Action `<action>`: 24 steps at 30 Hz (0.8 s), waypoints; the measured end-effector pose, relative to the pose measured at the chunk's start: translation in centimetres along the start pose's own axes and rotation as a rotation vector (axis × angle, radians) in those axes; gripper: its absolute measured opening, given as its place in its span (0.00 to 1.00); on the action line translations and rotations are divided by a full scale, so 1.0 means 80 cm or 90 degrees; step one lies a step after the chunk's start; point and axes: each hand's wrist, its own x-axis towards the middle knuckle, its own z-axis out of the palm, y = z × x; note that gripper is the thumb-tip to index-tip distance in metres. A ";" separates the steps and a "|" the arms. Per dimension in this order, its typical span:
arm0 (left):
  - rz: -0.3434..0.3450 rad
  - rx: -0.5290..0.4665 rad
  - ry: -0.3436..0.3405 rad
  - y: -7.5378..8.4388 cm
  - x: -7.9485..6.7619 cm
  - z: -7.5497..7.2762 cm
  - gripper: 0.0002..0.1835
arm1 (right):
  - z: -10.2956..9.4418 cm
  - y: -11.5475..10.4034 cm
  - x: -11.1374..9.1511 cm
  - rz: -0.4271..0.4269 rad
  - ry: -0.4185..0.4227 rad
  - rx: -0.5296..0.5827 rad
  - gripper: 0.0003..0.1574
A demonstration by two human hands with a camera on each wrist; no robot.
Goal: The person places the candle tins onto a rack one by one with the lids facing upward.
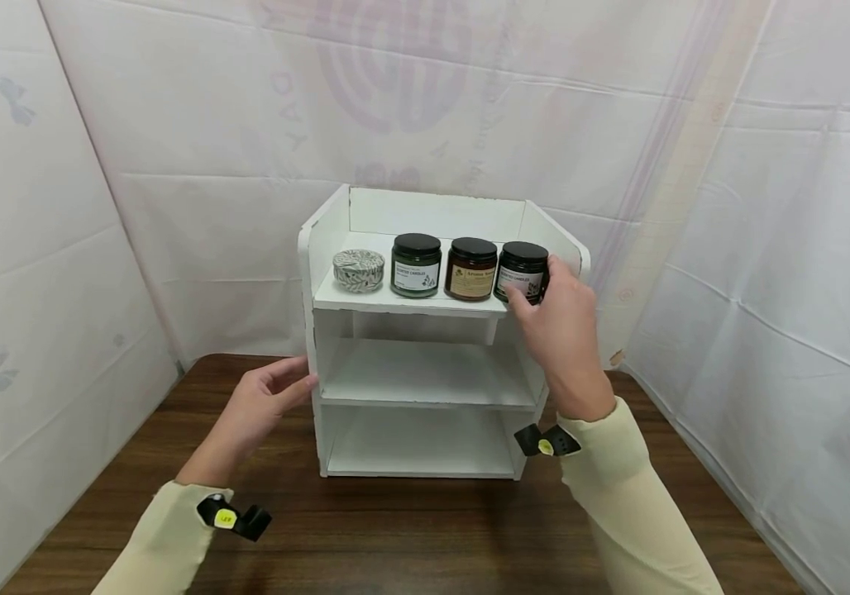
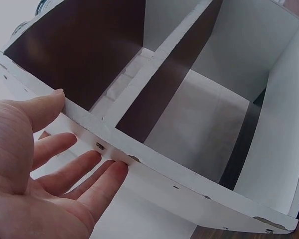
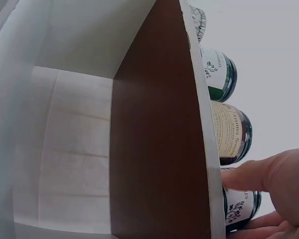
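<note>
A white shelf (image 1: 425,395) with several levels stands on the table. My right hand (image 1: 562,322) holds the rightmost candle jar (image 1: 520,273), dark with a black lid and white label, on the top level; the thumb lies on its front and the fingers are around its right side. Left of it stand an amber candle jar (image 1: 471,269) with a tan label, a green candle jar (image 1: 416,266) with a white label, and a round leaf-patterned tin (image 1: 359,271). My left hand (image 1: 257,401) touches the shelf's left side panel (image 2: 154,164), thumb by the front edge, fingertips against the outer face.
The shelf's raised side walls and back panel (image 1: 436,213) enclose the top level. A brown wooden table (image 1: 395,537) lies beneath. White printed sheets (image 1: 231,124) hang behind and at both sides. Each wrist carries a black strap.
</note>
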 end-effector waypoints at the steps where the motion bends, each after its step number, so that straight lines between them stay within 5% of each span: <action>1: -0.002 0.000 -0.001 0.000 -0.001 0.000 0.35 | 0.001 0.000 0.000 0.002 0.001 0.002 0.36; 24: 0.004 0.002 0.001 -0.002 -0.006 0.000 0.35 | 0.004 0.004 -0.022 -0.021 0.019 0.045 0.38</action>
